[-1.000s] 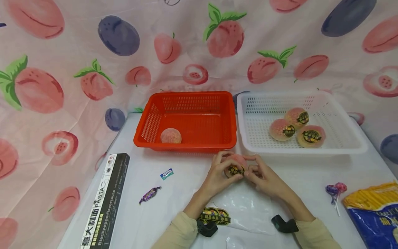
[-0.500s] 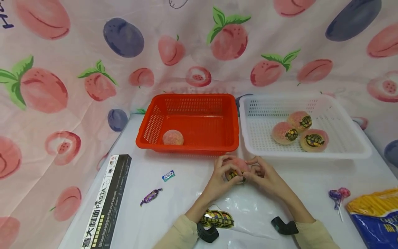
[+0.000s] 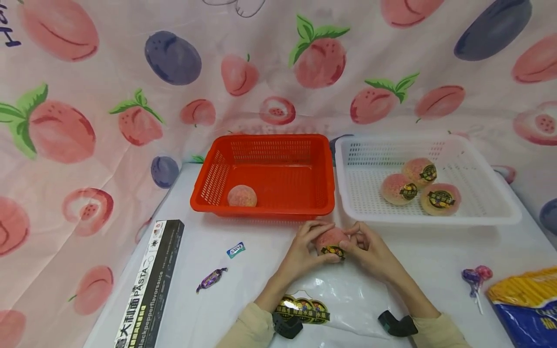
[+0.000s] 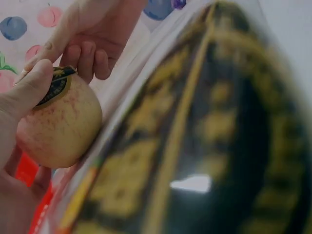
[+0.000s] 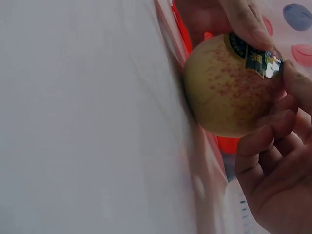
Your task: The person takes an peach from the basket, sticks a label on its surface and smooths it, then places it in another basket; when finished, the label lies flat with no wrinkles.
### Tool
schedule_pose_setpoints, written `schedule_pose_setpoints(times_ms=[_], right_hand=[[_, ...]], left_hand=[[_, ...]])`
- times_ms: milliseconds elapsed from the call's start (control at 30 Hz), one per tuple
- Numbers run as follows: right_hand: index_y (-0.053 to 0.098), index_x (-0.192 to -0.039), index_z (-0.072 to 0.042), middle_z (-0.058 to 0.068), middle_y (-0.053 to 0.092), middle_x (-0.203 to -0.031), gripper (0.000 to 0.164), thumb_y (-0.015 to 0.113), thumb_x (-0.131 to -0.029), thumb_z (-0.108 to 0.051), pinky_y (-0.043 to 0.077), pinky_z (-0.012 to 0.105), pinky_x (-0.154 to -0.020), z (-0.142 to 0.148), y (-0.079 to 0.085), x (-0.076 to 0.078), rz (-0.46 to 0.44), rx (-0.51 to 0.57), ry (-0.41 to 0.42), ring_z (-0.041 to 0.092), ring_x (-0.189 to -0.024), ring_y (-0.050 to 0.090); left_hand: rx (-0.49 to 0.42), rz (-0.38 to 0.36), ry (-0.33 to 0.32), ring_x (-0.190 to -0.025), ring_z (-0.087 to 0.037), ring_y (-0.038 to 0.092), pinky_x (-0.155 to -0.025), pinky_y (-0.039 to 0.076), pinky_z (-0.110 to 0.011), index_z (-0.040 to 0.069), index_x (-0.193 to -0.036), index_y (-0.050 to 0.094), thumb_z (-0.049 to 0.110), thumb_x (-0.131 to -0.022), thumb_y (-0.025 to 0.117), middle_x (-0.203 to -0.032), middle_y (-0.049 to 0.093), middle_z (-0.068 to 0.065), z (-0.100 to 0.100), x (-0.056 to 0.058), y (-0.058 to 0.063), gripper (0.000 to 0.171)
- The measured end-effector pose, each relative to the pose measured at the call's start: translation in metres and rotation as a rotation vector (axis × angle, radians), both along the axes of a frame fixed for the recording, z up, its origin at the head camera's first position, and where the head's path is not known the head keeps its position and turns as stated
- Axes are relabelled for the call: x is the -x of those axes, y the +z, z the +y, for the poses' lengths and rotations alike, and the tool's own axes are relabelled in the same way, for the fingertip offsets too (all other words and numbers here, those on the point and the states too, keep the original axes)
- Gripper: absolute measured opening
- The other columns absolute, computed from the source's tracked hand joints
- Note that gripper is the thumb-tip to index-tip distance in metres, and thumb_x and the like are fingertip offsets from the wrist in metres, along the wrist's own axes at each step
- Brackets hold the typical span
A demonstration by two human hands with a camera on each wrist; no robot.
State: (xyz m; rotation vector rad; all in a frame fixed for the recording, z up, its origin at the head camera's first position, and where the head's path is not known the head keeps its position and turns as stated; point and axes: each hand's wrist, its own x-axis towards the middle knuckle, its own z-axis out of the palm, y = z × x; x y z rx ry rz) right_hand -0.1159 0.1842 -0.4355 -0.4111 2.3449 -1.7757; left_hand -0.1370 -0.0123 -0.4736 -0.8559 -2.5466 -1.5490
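Right of centre in the head view's lower half, I see a round pink-and-yellow peach (image 3: pixel 331 237) raised above the white worktop (image 3: pixel 187 319). The left hand (image 3: pixel 300 253) curls round its side, thumb and fingers opened to the fruit's width. The right hand (image 3: pixel 372 251) is bent more tightly, thumb and fingertips against the opposite side.

From the right wrist I get what the head view hides: the fruit's pale yellow underside, the right hand's folded lower fingers, and both thumbs at the glossy black-and-gold sticker (image 5: pixel 256 58). The left wrist view's right half is filled by blurred black-and-gold print; only the head view shows all the surroundings.

Counting, there are five peaches: one held, one in the red plastic basket (image 3: pixel 278 210) at centre, and three stickered ones in the white plastic basket (image 3: pixel 428 219) at right. At left lie one long black-and-white pasta box (image 3: pixel 152 285) and two wrapped sweets, one a purple twist (image 3: pixel 212 279), the other a small blue-and-white packet (image 3: pixel 236 250). At lower right, I count two lollipops (image 3: pixel 470 276) and one yellow-and-blue bag (image 3: pixel 528 302). Gold-edged stickers (image 3: pixel 304 309) lie at bottom centre, partly hidden.
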Motion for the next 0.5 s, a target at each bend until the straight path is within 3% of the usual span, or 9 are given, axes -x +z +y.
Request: schedule_pose_setpoints(times_ms=[167, 267, 333, 433, 500], right_hand=[[0.043, -0.111, -0.001, 0.005, 0.046, -0.062, 0.026, 0.053, -0.087, -0.006, 0.033, 0.025, -0.039, -0.001, -0.020, 0.005, 0.033, 0.077, 0.026, 0.004, -0.048, 0.040], [0.042, -0.113, -0.002, 0.005, 0.046, -0.065, 0.026, 0.050, -0.090, -0.012, 0.036, 0.026, -0.043, -0.001, -0.022, 0.004, -0.038, 0.139, -0.001, 0.007, -0.051, 0.041], [0.041, -0.112, -0.003, 0.003, 0.046, -0.067, 0.026, 0.049, -0.091, -0.018, 0.039, 0.025, -0.047, 0.002, -0.019, 0.002, -0.130, 0.251, -0.070, 0.008, -0.054, 0.043], [0.040, -0.102, -0.006, -0.002, 0.047, -0.072, 0.020, 0.048, -0.091, -0.022, 0.040, 0.023, -0.055, 0.008, -0.012, 0.000, -0.262, 0.536, -0.248, 0.008, -0.062, 0.045], [0.040, -0.094, -0.011, -0.003, 0.047, -0.074, 0.012, 0.045, -0.093, -0.021, 0.040, 0.023, -0.058, 0.015, -0.009, -0.001, -0.292, 0.728, -0.351, 0.009, -0.065, 0.045]], left_hand=[[0.062, 0.008, -0.075, -0.119, -0.006, 0.036, -0.092, 0.040, -0.029, 0.032, -0.131, 0.041, 0.041, -0.071, 0.069, -0.130, 0.037, 0.014, -0.016, 0.008, -0.003, 0.067], [0.054, -0.004, -0.119, -0.118, -0.006, 0.037, -0.089, 0.041, -0.030, 0.032, -0.132, 0.039, 0.036, -0.073, 0.068, -0.132, 0.036, 0.014, -0.024, 0.011, -0.004, 0.066], [0.063, 0.004, -0.125, -0.116, -0.005, 0.039, -0.088, 0.041, -0.028, 0.033, -0.131, 0.039, 0.037, -0.073, 0.068, -0.131, 0.038, 0.015, -0.025, 0.012, -0.004, 0.065], [0.078, 0.039, -0.099, -0.109, -0.005, 0.042, -0.083, 0.042, -0.028, 0.034, -0.128, 0.042, 0.042, -0.069, 0.070, -0.126, 0.041, 0.014, -0.021, 0.011, -0.002, 0.066], [0.070, 0.043, -0.060, -0.103, -0.006, 0.043, -0.079, 0.042, -0.028, 0.035, -0.125, 0.044, 0.044, -0.066, 0.072, -0.121, 0.044, 0.012, -0.016, 0.009, -0.001, 0.065]])
